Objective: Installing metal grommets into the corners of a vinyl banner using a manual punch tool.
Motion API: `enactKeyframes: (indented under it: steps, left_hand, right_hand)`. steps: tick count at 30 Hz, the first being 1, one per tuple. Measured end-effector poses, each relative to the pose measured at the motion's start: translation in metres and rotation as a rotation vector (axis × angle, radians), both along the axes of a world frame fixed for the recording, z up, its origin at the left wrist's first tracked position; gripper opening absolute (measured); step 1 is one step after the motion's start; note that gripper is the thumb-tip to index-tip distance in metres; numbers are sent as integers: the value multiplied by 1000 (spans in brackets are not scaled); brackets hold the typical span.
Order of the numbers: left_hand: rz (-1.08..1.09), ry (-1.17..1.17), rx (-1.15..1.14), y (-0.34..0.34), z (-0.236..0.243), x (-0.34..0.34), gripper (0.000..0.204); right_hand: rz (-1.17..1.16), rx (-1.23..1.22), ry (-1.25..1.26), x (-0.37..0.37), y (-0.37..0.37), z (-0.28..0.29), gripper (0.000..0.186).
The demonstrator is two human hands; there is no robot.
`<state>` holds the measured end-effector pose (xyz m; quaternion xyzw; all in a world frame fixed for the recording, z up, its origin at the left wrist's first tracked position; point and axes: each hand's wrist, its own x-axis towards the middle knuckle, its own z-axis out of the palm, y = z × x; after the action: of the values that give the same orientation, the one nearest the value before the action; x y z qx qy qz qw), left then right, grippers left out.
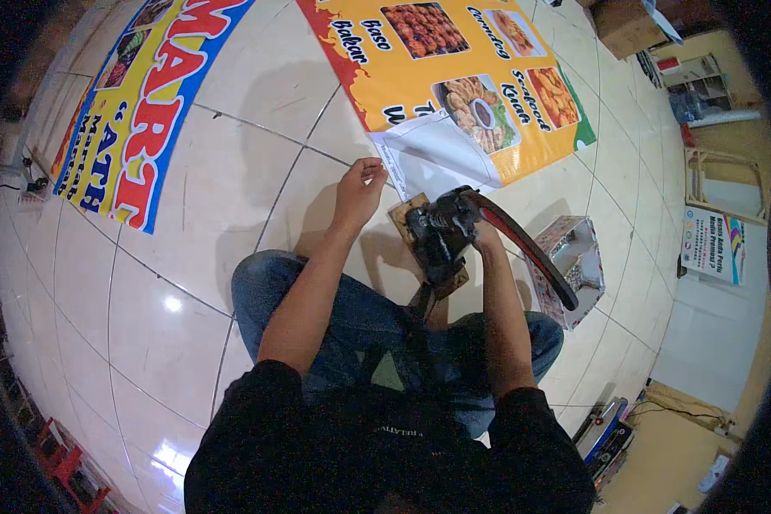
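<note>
A black hand press (441, 236) stands on a wooden base (404, 214) between my knees. Its long red-and-black lever (527, 240) sticks out toward the lower right. Left of the press, my left hand (360, 190) has its fingers curled together at the edge of an orange printed banner (535, 163). The banner's near corner (433, 158) is folded over, showing its white back beside the press. My right hand (487, 238) reaches in behind the press, under the lever; the press and lever hide its fingers, so its grip cannot be made out.
An open patterned box (581, 274) with small bits inside stands right of my knee. A yellow-and-blue banner (150, 103) lies on the tiled floor at the left. A cardboard box (627, 30) is at the far right, red plastic furniture (64, 463) at the lower left.
</note>
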<state>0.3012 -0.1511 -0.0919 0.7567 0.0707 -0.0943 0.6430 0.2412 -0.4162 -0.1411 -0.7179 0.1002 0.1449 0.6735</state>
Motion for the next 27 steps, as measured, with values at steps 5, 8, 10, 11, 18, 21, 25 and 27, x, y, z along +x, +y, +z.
enactKeyframes:
  steps: [5,8,10,11,18,21,25,27]
  left_hand:
    - [21,18,-113,0,-1,2,31]
    - [6,76,-116,-2,-7,3,31]
    - [-18,124,-118,-3,-12,3,33]
    - [-35,155,-104,-3,-15,4,35]
    - [-64,629,-313,5,-38,3,46]
    - [-79,693,-402,-8,-54,3,48]
    - [-151,605,-409,-30,-70,-4,50]
    - [-145,546,-388,-32,-71,-10,36]
  right_hand:
    - [148,106,180,22,-9,-21,37]
    - [127,136,219,24,-18,-36,42]
    - [99,157,232,23,-22,-40,46]
    - [88,173,234,21,-23,-38,48]
    - [111,320,157,-31,-6,55,65]
    - [129,-20,-203,-55,36,69,59]
    - [-187,-371,19,-73,56,62,35]
    - [-202,-355,-50,-86,51,59,30]
